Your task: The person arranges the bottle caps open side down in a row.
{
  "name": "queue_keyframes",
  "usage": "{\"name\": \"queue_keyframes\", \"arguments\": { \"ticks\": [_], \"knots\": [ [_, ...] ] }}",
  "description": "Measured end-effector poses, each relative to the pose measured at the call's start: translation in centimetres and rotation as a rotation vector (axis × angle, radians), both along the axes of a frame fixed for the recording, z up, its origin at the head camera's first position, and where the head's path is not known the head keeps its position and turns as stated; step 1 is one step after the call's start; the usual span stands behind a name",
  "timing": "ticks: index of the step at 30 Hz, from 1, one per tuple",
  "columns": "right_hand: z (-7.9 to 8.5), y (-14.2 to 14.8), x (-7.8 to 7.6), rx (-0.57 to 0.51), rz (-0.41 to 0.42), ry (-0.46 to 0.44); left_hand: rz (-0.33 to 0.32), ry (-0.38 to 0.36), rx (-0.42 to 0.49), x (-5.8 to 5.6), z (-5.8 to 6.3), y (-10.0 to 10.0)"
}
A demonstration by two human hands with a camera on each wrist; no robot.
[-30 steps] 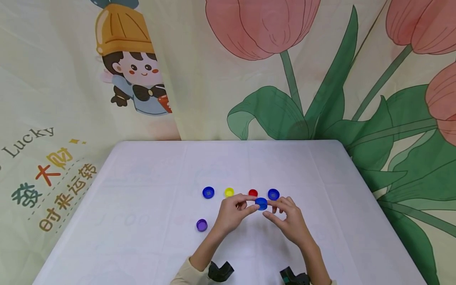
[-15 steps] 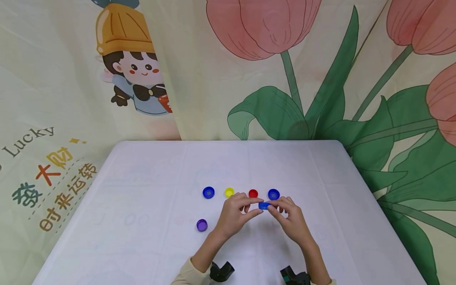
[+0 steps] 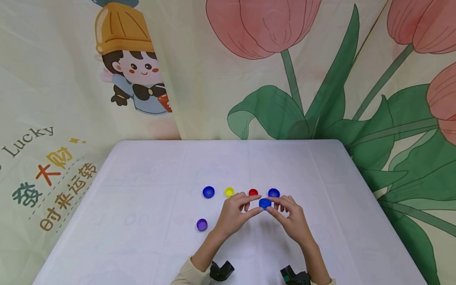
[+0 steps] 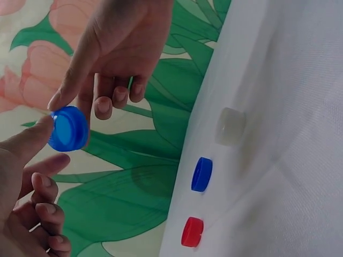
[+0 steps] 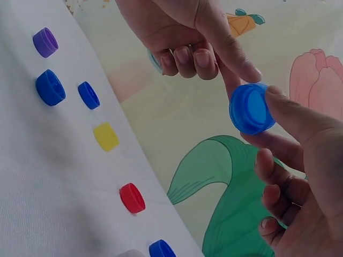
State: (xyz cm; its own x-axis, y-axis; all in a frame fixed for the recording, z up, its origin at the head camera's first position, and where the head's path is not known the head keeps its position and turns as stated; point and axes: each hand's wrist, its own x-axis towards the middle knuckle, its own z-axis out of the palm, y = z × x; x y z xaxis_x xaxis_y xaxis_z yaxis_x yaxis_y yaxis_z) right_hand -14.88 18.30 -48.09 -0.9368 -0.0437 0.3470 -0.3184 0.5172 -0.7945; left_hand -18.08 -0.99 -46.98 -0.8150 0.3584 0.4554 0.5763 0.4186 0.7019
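A blue bottle cap (image 3: 265,204) is held up above the table between both hands. My left hand (image 3: 236,211) pinches its left side with thumb and index finger, and my right hand (image 3: 290,217) does likewise from the right. Seen in the left wrist view, the held cap (image 4: 69,128) turns its hollow side to the camera. The other fingers of each hand are curled. Behind the hands lie a red cap (image 3: 253,192) and another blue cap (image 3: 273,192). A white cap (image 4: 231,127) shows in the left wrist view, hidden by a hand in the head view.
To the left on the white table (image 3: 149,174) lie a yellow cap (image 3: 229,192), a blue cap (image 3: 208,192) and a purple cap (image 3: 202,225). One more blue cap (image 5: 51,87) appears in the right wrist view. A printed curtain (image 3: 199,99) hangs behind the table.
The held blue cap has turned, passing through an edge-on position to a tilted one, and shifted slightly right. The right thumb has come in onto it. The caps on the table stayed put.
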Motion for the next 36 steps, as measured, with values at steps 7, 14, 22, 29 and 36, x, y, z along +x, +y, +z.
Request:
{"name": "queue_keyframes", "arguments": {
  "ticks": [7,14,22,29,36],
  "knots": [
    [-0.1,0.0,0.0,-0.011,0.004,0.023,0.004,-0.019,-0.025,-0.1,-0.2,0.0],
    [-1.0,-0.3,-0.6,0.070,0.020,0.007,0.000,-0.029,-0.116,-0.6,-1.0,-0.6],
    [-2.8,-0.7,-1.4,0.216,0.009,-0.140,-0.033,-0.001,-0.262,-1.6,-2.9,-1.1],
    [-4.0,-1.0,-1.5,0.332,0.024,-0.182,-0.030,0.019,-0.447,-1.9,-4.4,-1.0],
    [-4.5,-1.4,-1.5,0.397,0.037,-0.199,-0.042,-0.028,-0.549,-1.9,-4.6,-0.9]
  ]
}}
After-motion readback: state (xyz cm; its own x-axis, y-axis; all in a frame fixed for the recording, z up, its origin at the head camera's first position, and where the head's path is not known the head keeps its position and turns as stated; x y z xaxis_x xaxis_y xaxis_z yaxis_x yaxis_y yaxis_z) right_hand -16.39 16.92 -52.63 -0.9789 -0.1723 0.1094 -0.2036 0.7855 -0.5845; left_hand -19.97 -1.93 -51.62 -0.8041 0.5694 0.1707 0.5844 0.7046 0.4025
